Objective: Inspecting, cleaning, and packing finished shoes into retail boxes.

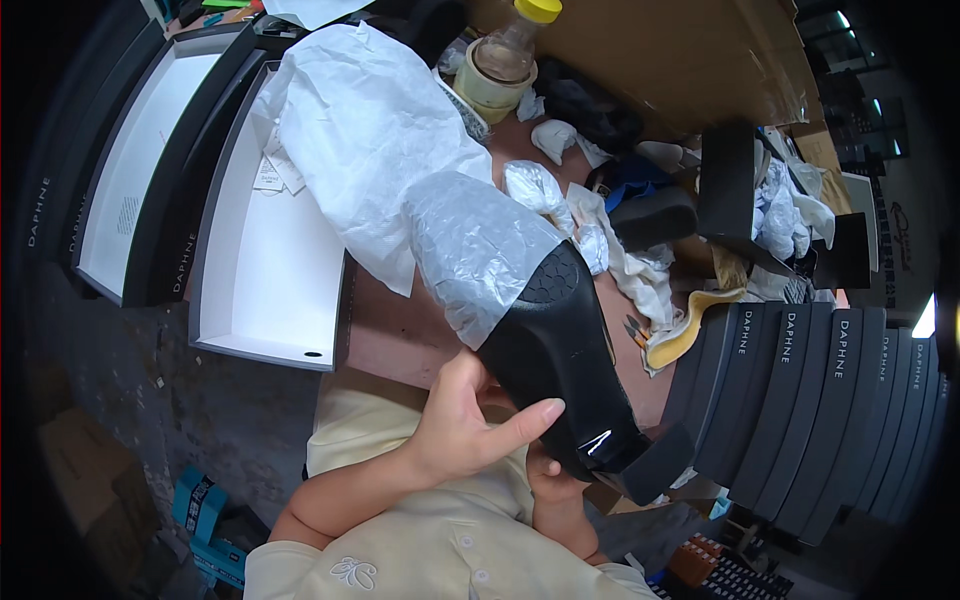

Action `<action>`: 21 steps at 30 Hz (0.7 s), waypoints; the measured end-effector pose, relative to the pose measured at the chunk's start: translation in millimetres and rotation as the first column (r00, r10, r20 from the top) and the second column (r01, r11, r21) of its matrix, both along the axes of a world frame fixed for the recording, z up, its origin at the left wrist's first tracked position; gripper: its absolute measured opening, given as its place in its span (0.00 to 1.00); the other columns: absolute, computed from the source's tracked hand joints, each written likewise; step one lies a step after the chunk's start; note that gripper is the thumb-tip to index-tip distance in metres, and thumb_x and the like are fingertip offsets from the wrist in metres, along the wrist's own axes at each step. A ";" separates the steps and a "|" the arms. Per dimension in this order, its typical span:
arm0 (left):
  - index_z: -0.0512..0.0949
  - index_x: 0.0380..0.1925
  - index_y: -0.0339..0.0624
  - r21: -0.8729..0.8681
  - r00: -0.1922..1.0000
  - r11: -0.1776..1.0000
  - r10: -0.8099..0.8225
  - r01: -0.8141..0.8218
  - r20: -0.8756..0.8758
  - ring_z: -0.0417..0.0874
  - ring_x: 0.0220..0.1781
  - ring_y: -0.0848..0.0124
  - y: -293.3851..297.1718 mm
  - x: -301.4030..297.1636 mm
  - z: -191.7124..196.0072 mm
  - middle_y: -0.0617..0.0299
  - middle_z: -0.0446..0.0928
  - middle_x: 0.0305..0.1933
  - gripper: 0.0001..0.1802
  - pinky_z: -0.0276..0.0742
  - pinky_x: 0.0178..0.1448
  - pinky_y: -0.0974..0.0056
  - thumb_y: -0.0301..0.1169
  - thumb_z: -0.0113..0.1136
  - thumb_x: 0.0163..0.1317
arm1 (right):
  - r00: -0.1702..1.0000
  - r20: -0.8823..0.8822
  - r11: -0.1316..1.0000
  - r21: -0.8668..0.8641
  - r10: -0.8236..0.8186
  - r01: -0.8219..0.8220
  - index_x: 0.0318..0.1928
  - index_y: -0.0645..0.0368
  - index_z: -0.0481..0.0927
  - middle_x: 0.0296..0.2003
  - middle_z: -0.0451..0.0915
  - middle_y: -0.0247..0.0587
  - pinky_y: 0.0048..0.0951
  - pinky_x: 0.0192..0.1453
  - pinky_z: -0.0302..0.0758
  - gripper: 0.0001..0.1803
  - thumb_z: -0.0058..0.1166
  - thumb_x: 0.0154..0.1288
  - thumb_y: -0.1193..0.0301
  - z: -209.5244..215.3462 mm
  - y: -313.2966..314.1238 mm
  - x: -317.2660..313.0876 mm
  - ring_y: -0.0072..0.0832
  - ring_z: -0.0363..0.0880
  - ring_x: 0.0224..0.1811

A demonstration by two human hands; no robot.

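Observation:
A black high-heeled shoe [548, 350] is held sole up in front of me, its toe part covered by a thin translucent wrapper [480, 245]. My left hand [470, 415] grips the shoe's side, thumb lying across it and the other fingers partly hidden behind. Beneath the heel end, my right hand [555, 482] shows only in part; its fingers are curled against the shoe. Beyond the wrapped toe spreads a large sheet of white tissue paper [365, 130], partly over an open shoe box [265, 300] with a white inside and small paper tags.
More open boxes [150, 150] stand at the left. Several dark shoe boxes [780, 400] are lined up at the right. On the pink table [390, 325] lie crumpled wrappings [540, 190], a yellow insole-like piece [685, 335] and a yellow-capped bottle [510, 50]. A cardboard panel [670, 60] rises behind.

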State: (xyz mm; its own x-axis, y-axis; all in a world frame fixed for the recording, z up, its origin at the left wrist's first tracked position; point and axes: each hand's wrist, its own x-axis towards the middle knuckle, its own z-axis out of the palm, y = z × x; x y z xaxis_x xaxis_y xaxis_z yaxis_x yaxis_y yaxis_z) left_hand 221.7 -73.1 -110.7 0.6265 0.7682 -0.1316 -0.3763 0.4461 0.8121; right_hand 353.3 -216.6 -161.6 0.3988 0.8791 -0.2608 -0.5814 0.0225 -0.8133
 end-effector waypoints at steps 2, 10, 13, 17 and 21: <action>0.68 0.48 0.30 0.005 0.999 0.999 0.043 -0.043 0.004 0.77 0.46 0.74 -0.3 2.6 -0.7 0.56 0.76 0.44 0.21 0.74 0.49 0.69 0.28 0.62 0.58 | 0.976 0.212 0.997 -0.068 0.039 -0.025 0.65 0.57 0.59 0.64 0.62 0.45 0.44 0.64 0.63 0.30 0.47 0.65 0.61 2.0 0.7 0.3 0.39 0.62 0.66; 0.68 0.51 0.29 -0.150 0.997 0.986 0.073 -0.066 0.040 0.74 0.51 0.73 3.3 6.2 -2.7 0.56 0.75 0.50 0.18 0.68 0.56 0.67 0.30 0.49 0.65 | 0.089 0.934 0.937 -0.338 0.346 -0.090 0.69 0.61 0.52 0.67 0.57 0.47 0.38 0.72 0.52 0.33 0.42 0.68 0.61 19.5 3.5 -0.9 0.39 0.56 0.70; 0.68 0.49 0.29 -0.134 0.989 0.984 0.128 -0.118 0.071 0.77 0.46 0.74 1.2 9.0 -2.4 0.56 0.76 0.45 0.18 0.72 0.50 0.68 0.30 0.55 0.63 | 0.555 0.763 0.933 -0.355 0.330 -0.066 0.67 0.62 0.54 0.65 0.59 0.47 0.36 0.70 0.56 0.36 0.49 0.64 0.61 27.7 9.0 -4.4 0.36 0.58 0.67; 0.66 0.50 0.30 0.023 0.996 0.997 0.069 -0.070 0.051 0.77 0.46 0.74 -2.0 7.0 -4.5 0.56 0.75 0.45 0.21 0.74 0.48 0.68 0.29 0.59 0.61 | 0.857 0.452 0.950 -0.287 0.249 -0.125 0.67 0.64 0.53 0.65 0.60 0.46 0.36 0.70 0.55 0.38 0.52 0.62 0.61 27.5 6.6 0.0 0.35 0.59 0.67; 0.66 0.51 0.31 0.024 0.998 0.998 -0.049 0.050 -0.047 0.77 0.48 0.72 2.6 2.4 -4.9 0.56 0.76 0.45 0.20 0.73 0.51 0.67 0.33 0.53 0.65 | 0.847 0.465 0.936 -0.336 0.259 -0.102 0.66 0.65 0.54 0.63 0.62 0.47 0.34 0.68 0.59 0.43 0.61 0.57 0.60 30.3 2.6 -3.5 0.34 0.62 0.65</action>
